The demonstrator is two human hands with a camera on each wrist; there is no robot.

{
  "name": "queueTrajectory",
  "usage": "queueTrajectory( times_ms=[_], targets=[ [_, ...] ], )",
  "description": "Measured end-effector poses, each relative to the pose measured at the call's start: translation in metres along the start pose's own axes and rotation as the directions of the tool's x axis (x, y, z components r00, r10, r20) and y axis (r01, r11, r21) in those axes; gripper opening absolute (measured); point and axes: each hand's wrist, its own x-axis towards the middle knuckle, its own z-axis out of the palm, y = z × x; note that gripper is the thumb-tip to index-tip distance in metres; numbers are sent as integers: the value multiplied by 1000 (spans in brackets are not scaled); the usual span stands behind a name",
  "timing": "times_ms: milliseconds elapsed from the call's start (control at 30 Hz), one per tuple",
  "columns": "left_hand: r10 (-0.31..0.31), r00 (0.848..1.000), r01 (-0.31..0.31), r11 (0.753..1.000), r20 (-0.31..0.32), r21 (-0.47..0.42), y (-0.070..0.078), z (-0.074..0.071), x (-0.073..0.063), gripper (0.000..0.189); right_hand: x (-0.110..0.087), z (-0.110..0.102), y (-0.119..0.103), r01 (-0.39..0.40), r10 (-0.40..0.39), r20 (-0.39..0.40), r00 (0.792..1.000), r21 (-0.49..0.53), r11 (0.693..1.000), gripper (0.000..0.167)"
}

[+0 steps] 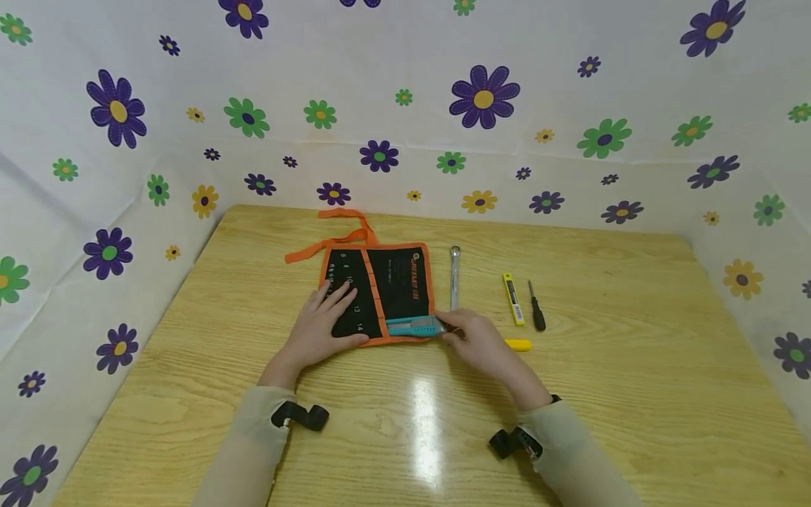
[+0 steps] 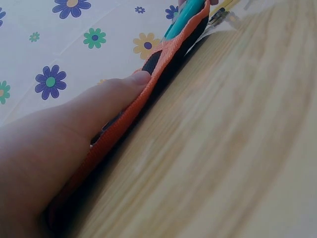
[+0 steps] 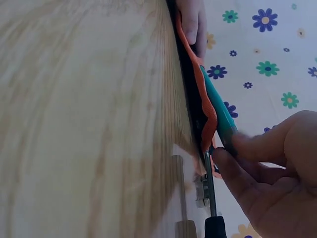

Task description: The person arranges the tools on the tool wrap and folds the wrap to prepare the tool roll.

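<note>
A black tool pouch (image 1: 399, 282) with orange edging lies flat on the table, numbers printed down its left part. My left hand (image 1: 319, 324) rests on that part with fingers spread, the thumb along the near edge. Across the pouch's near right part lies a teal utility knife (image 1: 412, 326), its inner end at the orange divider strip. My right hand (image 1: 478, 341) pinches the knife's outer end between thumb and fingers, at the pouch's right edge. In the right wrist view the knife (image 3: 218, 101) slants along the orange edge, its tip end hidden there.
A combination wrench (image 1: 455, 278) lies right of the pouch. Further right are a narrow yellow case (image 1: 514, 299) and a black-handled screwdriver (image 1: 537, 310). A yellow handle (image 1: 519, 345) shows from behind my right hand. Orange ties (image 1: 342, 236) trail off the pouch's far side.
</note>
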Motion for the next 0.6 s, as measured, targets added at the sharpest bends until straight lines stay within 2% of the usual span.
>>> queueTrajectory(
  times_ms=[167,333,600],
  targets=[
    [-11,1000,11,1000,8,0,-1,2,0,93,3,3,-4,22,-22,1,1000,-72,997,41],
    [-16,1000,16,1000,5,-11,-1,2,0,94,7,8,-8,42,-43,-8,999,-105,994,39],
    [-21,1000,21,1000,7,-7,0,1,0,92,11,12,-15,78,-76,20,997,-152,985,38]
  ],
)
